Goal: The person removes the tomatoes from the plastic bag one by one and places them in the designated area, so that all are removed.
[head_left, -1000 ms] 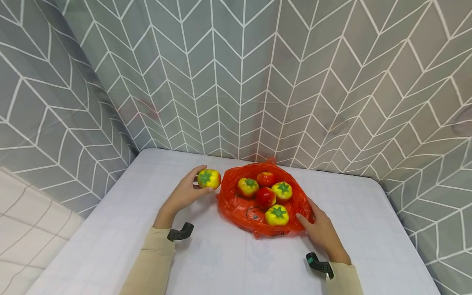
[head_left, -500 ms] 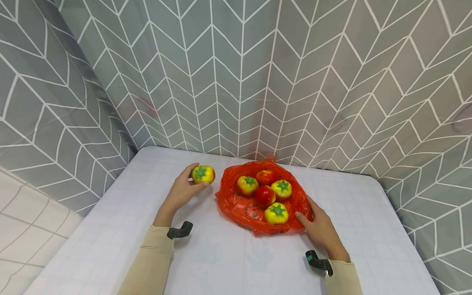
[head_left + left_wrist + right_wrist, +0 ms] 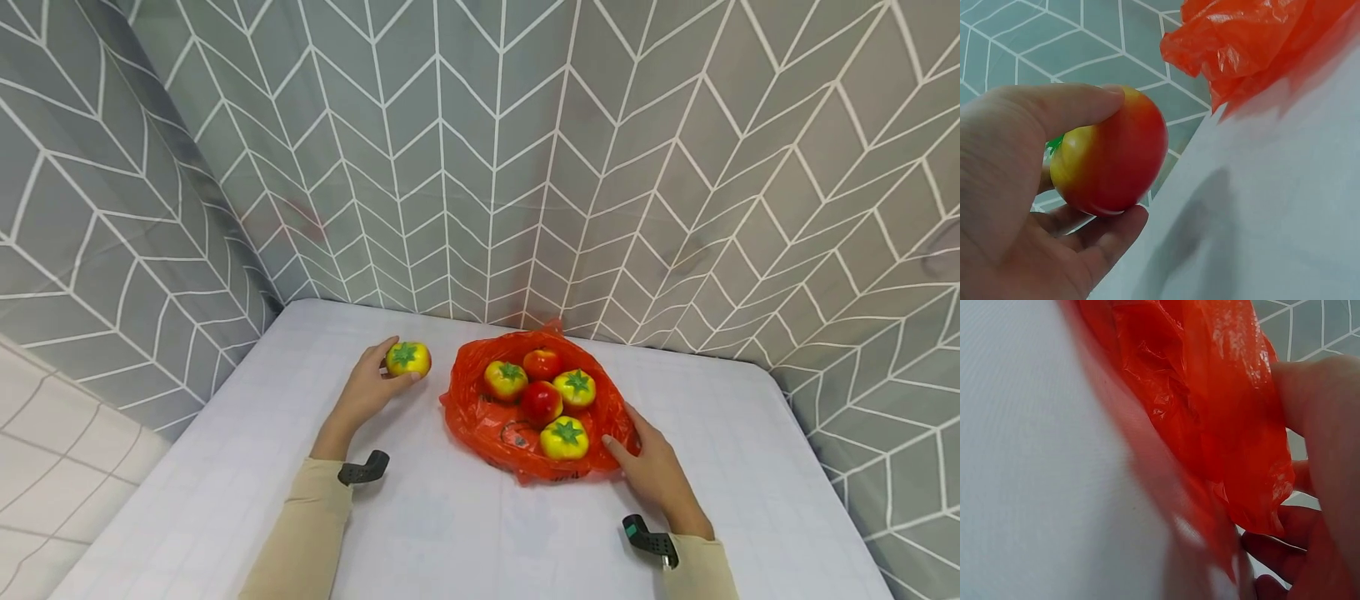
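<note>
My left hand holds a glossy yellow-and-red tomato with a green star-shaped top, left of the bag. In the left wrist view, the thumb lies across the tomato and fingertips support it from below. The open red plastic bag lies at the middle of the table with several similar fruits in it, some green-topped, some turned red side up. My right hand grips the bag's right edge, thumb inside the rim. In the right wrist view, the plastic hangs between thumb and fingers.
A white cloth covers the table. Behind it hangs a grey curtain with a white chevron pattern, which also runs along both sides. Black wrist cameras sit on both wrists.
My left hand has moved a little left with the tomato, away from the bag. The right hand and the bag stay where they were.
</note>
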Demonstrator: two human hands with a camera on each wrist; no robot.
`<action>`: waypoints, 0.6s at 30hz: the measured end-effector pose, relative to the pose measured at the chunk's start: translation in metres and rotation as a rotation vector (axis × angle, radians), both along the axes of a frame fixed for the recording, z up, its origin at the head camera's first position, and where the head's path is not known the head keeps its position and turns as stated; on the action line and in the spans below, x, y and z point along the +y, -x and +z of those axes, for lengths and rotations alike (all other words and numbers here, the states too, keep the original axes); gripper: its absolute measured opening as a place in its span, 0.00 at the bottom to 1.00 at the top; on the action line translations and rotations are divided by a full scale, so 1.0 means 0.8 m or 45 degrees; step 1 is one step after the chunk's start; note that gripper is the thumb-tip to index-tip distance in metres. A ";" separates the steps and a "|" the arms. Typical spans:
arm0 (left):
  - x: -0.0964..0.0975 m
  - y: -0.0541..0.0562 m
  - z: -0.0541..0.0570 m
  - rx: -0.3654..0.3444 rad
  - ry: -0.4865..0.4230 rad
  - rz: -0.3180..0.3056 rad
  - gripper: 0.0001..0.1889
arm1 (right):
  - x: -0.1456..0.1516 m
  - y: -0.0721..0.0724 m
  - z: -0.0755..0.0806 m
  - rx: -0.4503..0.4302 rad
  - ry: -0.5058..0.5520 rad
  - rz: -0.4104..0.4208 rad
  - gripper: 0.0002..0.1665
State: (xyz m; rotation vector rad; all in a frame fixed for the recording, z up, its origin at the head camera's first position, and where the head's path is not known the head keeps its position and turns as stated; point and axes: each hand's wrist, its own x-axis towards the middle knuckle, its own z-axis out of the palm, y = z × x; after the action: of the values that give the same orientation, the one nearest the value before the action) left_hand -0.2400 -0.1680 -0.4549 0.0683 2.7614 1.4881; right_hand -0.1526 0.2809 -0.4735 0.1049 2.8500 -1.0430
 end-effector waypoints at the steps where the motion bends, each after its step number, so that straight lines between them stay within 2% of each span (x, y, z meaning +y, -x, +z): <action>1: -0.001 0.000 -0.002 -0.005 0.010 0.001 0.46 | 0.000 0.000 -0.001 0.005 0.002 -0.001 0.51; 6: -0.002 0.002 -0.007 -0.028 0.030 0.001 0.47 | -0.001 0.001 -0.005 0.022 -0.007 0.000 0.51; 18: -0.003 0.005 -0.020 -0.075 -0.030 0.051 0.49 | -0.002 -0.001 -0.002 0.033 -0.017 -0.001 0.50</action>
State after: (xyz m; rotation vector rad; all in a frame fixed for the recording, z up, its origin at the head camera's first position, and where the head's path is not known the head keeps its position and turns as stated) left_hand -0.2441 -0.1708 -0.4712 -0.0306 2.7151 1.5065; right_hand -0.1516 0.2794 -0.4755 0.0947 2.8805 -1.0329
